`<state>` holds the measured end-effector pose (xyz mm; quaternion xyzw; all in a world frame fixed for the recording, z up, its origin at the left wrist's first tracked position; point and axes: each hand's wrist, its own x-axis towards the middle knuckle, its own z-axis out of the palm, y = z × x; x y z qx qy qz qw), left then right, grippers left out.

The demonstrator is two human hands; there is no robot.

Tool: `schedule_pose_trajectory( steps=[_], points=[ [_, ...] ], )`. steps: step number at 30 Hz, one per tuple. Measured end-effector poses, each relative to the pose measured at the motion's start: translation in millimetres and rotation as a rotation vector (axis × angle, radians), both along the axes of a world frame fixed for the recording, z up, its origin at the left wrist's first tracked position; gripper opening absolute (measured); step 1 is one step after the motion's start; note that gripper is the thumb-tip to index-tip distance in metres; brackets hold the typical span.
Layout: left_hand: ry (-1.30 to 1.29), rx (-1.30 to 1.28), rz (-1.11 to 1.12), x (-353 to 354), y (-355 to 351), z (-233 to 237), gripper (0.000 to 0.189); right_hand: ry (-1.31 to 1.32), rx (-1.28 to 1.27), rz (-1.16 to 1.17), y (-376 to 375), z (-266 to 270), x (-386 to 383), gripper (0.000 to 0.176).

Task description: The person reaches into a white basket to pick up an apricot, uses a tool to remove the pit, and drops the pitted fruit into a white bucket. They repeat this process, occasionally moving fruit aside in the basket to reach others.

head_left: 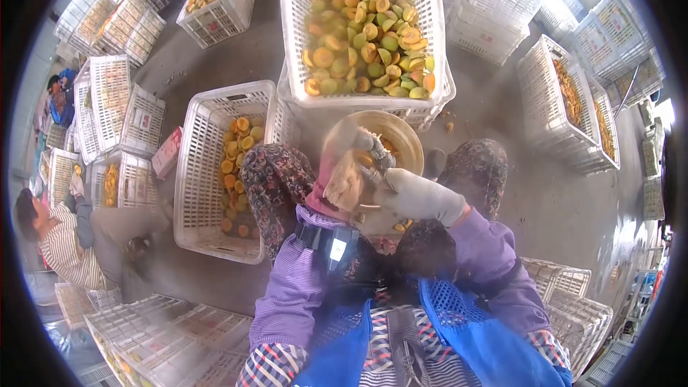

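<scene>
My left hand (347, 175), in a worn, stained glove, is raised over a round basin (407, 132) between my knees. Its fingers are smeared by motion, so what it holds cannot be made out. Close beside it on the right, my right hand (416, 195) wears a pale glove, its fingers pressed together around something too small to name. Orange pieces lie in the basin, partly hidden by my hands. Straight ahead, a white crate (290, 43) holds many halved yellow-green fruits (373, 29).
Left of my knee stands a white crate (188, 172) with orange fruit halves (233, 165). Crates with orange strips (570, 97) stand at the right. Stacked crates (172, 337) are at the lower left. A person in a striped top (72, 247) sits at the far left.
</scene>
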<state>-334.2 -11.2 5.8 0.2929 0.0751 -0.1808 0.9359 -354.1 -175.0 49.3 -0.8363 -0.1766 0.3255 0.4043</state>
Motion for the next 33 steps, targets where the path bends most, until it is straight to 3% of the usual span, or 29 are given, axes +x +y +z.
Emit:
schedule_pose_trajectory(
  steps=[3, 6, 7, 10, 12, 13, 14, 16, 17, 20, 23, 24, 27, 30, 33],
  points=[
    [-0.145, 0.278, -0.053, 12, -3, 14, 0.032, 0.386, 0.264, -0.002, -11, -13, 12, 0.028],
    [-0.255, 0.427, 0.172, 33, -8, 8, 0.03, 0.364, 0.219, -0.066, -9, 11, 24, 0.027],
    [-0.324, 0.576, 0.212, 44, 4, -4, 0.028, 0.311, 0.045, -0.061, -4, 19, 31, 0.026],
    [-0.382, 0.863, 0.35, 57, 51, 1, 0.022, -0.813, 0.03, 0.117, -23, -107, 35, 0.025],
    [-0.191, 0.787, 0.414, 43, 94, 37, 0.022, -0.585, -0.301, 0.12, -18, -66, 31, 0.022],
    [-0.218, 0.772, 0.397, 43, 114, 45, 0.023, -0.507, -0.473, 0.143, -14, -60, 33, 0.023],
    [-0.353, 1.275, 0.342, 46, 136, 45, 0.026, -0.424, -0.641, 0.167, -11, -57, 36, 0.025],
    [-0.62, 2.272, 0.164, 55, 169, 42, 0.035, -0.395, -0.662, 0.203, -13, -61, 42, 0.028],
    [-0.503, 2.363, 0.129, 56, 155, 54, 0.043, -0.401, -0.674, 0.23, -14, -63, 43, 0.028],
    [-0.783, 2.13, 0.096, 99, 119, 46, 0.04, -0.523, -0.62, 0.214, -18, -70, 43, 0.025],
    [-0.678, 2.168, -0.486, 162, 64, 29, 0.045, -0.858, -0.546, 0.141, -20, -71, 37, 0.018],
    [-0.694, 2.229, -0.677, 178, 47, 22, 0.045, -0.795, -0.508, 0.133, -20, -68, 37, 0.017],
    [-0.47, 2.271, -0.868, 207, 18, 5, 0.046, -0.651, -0.398, 0.076, -23, -62, 38, 0.015],
    [-0.723, 2.259, -0.676, 206, 19, 5, 0.035, -0.79, -0.37, 0.01, -27, -77, 38, 0.017],
    [-0.859, 2.178, -0.72, 212, 33, -6, 0.031, -0.796, -0.373, 0.026, -30, -75, 39, 0.016]
  ],
)
